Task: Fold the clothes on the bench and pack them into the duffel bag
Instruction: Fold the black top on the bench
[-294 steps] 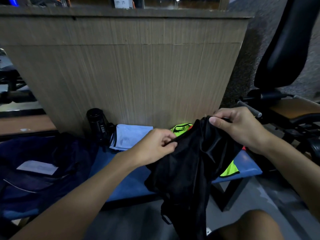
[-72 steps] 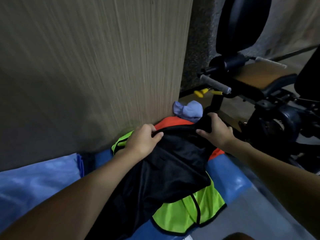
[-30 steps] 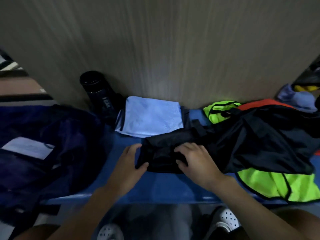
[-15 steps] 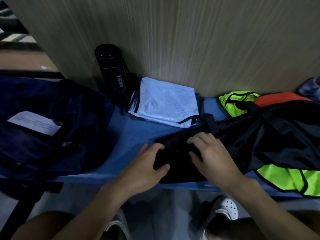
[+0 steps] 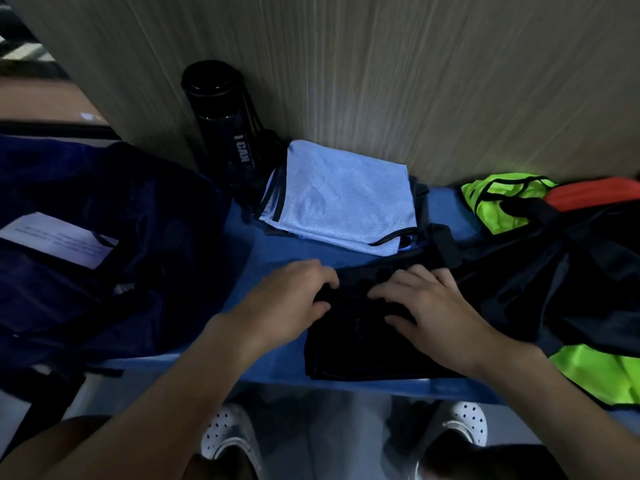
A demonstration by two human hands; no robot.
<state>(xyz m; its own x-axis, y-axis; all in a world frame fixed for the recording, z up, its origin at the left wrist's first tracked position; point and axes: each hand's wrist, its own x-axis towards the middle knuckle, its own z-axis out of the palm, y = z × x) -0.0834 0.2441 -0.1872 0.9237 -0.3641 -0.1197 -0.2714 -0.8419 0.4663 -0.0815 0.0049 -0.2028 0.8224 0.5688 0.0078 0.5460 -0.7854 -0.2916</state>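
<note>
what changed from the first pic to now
The black garment, first held up in the air by both hands, was laid down to the right over the green vest. The left hand and right hand now rest on a folded black piece on the bench; whether it belongs to that garment is unclear. The blue cloth, bottle and bag stayed put.

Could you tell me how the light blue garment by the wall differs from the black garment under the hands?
The light blue garment is pale with black trim; the black garment is plain dark. The light blue garment lies folded and untouched by the wall; the black garment sits at the front edge, the left hand gripping its end, the right hand pressing on it. Both lie on the blue bench.
</note>
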